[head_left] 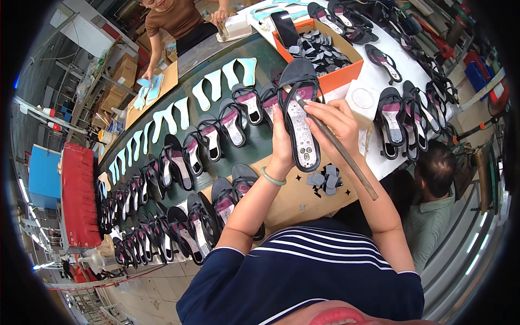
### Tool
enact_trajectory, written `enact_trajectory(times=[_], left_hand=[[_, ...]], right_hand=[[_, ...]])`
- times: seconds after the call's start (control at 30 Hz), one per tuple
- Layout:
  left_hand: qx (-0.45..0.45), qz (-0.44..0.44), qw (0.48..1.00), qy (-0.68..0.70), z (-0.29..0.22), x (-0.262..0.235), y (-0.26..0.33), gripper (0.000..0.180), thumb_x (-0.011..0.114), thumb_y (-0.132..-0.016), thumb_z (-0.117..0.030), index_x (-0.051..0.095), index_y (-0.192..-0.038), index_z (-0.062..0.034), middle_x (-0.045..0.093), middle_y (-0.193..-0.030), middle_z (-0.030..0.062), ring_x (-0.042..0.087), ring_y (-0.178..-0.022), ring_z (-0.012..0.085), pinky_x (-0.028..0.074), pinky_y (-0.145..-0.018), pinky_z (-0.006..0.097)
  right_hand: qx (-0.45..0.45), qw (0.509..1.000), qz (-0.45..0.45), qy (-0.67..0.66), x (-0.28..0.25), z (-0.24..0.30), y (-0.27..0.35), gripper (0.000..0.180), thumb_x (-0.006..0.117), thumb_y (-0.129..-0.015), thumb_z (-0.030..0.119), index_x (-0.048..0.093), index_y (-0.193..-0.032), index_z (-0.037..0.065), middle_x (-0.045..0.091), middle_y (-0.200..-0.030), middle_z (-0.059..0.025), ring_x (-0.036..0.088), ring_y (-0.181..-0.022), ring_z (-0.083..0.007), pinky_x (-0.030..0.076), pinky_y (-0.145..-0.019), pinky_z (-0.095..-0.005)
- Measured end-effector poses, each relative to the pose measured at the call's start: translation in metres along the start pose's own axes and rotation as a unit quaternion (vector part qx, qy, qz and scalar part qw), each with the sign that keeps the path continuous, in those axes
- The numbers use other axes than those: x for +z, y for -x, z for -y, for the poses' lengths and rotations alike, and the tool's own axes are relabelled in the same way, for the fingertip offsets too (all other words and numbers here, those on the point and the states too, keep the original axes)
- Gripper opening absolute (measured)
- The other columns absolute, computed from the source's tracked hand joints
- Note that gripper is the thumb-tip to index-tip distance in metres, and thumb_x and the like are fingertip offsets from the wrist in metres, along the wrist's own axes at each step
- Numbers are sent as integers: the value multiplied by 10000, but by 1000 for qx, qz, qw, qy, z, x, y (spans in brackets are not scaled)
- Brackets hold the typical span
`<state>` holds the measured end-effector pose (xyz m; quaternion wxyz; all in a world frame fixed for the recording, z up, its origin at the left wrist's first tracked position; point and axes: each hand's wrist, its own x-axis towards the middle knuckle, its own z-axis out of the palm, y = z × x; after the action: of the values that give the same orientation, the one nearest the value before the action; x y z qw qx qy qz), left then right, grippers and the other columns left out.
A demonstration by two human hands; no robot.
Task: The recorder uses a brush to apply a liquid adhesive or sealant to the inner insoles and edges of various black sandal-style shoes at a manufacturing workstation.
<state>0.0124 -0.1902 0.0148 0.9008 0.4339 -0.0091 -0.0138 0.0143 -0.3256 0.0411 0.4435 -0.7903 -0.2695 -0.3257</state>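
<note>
Hands at a shoe workbench, seen from above. The left hand (pixel 281 138) is wrapped around a dark sandal (pixel 299 116), held sole-up over a brown cardboard sheet (pixel 303 197), fingers closed along its left edge. The right hand (pixel 338 120) pinches a long thin brush (pixel 338 149) like a pencil, fingers closed on the handle, its tip touching the sandal's pale insole near the strap. To do this well, it seems best to keep the sandal steady and stroke evenly inside the insole's edge, away from the straps. Rows of matching sandals (pixel 214 138) line the dark green bench (pixel 260 138); an orange box (pixel 338 76) of dark cut pieces sits just beyond.
</note>
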Motion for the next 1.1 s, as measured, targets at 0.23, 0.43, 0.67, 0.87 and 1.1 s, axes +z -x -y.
enact_trajectory(times=[0.23, 0.43, 0.67, 0.87, 1.1], left_hand=[[2, 13, 1000, 21, 0, 0, -1, 627, 229, -1019, -560, 565, -1197, -61, 655, -1026, 53, 655, -852, 127, 558, -739, 263], [9, 4, 1000, 1, 1, 1, 0, 631, 229, -1015, -572, 582, -1162, -70, 665, -976, 42, 657, -821, 116, 557, -715, 252], [7, 26, 1000, 15, 1, -3, 1, 548, 244, -1038, -510, 547, -1160, -71, 657, -1021, 55, 658, -881, 131, 551, -781, 277], [14, 20, 1000, 6, 1, -1, 1, 595, 235, -1029, -536, 552, -1194, -61, 659, -1045, 60, 663, -878, 138, 556, -760, 274], [30, 5, 1000, -5, 6, 0, 0, 647, 225, -1018, -568, 547, -1243, -53, 657, -1064, 54, 658, -879, 128, 551, -740, 263]], right_hand=[[-22, 999, -20, 21, 0, -3, 1, 237, 728, -750, 59, 724, -985, 32, 720, -978, -78, 558, -788, -227, 477, -734, -321], [-14, 999, -19, 29, -2, -5, 3, 231, 723, -755, 68, 723, -984, 41, 720, -978, -74, 556, -780, -223, 462, -730, -325], [-2, 999, -22, 48, -5, -6, 5, 222, 722, -752, 71, 722, -973, 50, 720, -986, -63, 557, -777, -216, 440, -731, -321], [-1, 997, -29, 75, -6, -9, 6, 224, 719, -752, 85, 721, -976, 66, 721, -982, -46, 556, -770, -203, 409, -702, -320], [1, 995, -39, 90, -5, -9, 7, 223, 717, -752, 92, 722, -973, 67, 722, -974, -41, 557, -767, -197, 394, -691, -321]])
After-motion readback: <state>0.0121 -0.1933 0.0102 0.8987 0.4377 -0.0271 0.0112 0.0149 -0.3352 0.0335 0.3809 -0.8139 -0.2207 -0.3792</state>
